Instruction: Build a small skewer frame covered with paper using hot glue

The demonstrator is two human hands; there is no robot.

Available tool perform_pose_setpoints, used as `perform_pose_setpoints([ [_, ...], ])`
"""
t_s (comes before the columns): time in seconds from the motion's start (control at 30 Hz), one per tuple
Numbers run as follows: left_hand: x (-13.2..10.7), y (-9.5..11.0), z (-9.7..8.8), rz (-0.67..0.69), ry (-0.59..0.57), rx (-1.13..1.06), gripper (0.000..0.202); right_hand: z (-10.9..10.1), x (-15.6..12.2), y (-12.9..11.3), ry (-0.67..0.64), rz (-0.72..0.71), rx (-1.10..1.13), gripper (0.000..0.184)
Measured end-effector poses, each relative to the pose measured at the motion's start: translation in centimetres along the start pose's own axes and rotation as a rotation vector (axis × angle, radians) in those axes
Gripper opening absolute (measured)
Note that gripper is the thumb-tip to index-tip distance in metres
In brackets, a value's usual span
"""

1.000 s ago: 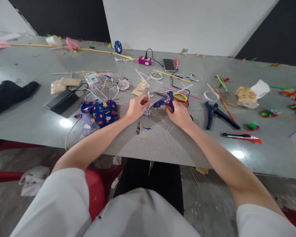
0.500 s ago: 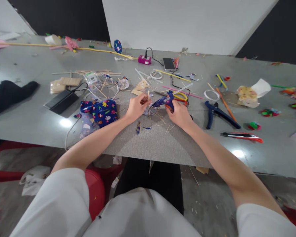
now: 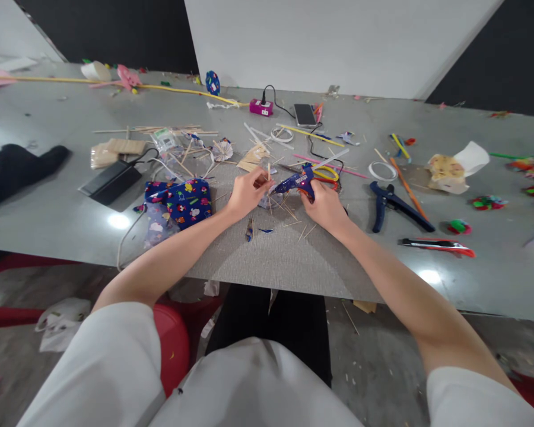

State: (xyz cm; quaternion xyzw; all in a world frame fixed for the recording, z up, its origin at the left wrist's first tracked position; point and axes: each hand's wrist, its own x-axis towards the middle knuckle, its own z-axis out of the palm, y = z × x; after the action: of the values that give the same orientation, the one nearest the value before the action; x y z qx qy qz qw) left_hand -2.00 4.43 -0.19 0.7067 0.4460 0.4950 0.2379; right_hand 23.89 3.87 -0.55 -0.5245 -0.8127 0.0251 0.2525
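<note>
My right hand (image 3: pixel 324 203) is wrapped round the grip of a blue glue gun (image 3: pixel 299 179), and a clear glue stick (image 3: pixel 331 159) juts out of its back. The nozzle points left, close to the fingertips of my left hand (image 3: pixel 249 191). Those fingers pinch a thin wooden stick (image 3: pixel 269 171), held upright. Below them lies a small patterned piece with sticks radiating from it, partly hidden by the hand; whether the held stick touches it, I cannot tell. Loose wooden sticks (image 3: pixel 289 212) and blue fabric scraps (image 3: pixel 266 230) lie nearby.
A blue patterned fabric (image 3: pixel 189 201) and a black adapter (image 3: pixel 115 181) are on the left. To the right are a dark blue cutter (image 3: pixel 398 207), a utility knife (image 3: pixel 438 245) and a white wire coil (image 3: pixel 381 171). A phone (image 3: pixel 305 115) and pink power socket (image 3: pixel 261 107) sit behind.
Almost nothing differs. Both hands, the glue gun and the pinched stick stay in nearly the same place.
</note>
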Motion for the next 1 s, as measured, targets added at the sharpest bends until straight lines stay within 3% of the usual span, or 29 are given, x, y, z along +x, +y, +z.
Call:
perform_pose_setpoints([
  [0.33,-0.09,0.33,-0.09,-0.023,-0.005,0.005,0.006,-0.05,-0.21,0.18,0.012,0.005,0.0,0.022],
  [1.0,-0.05,0.17,-0.1,-0.015,-0.002,0.008,0.008,-0.4,-0.42,0.58,0.011,-0.024,-0.002,0.025],
])
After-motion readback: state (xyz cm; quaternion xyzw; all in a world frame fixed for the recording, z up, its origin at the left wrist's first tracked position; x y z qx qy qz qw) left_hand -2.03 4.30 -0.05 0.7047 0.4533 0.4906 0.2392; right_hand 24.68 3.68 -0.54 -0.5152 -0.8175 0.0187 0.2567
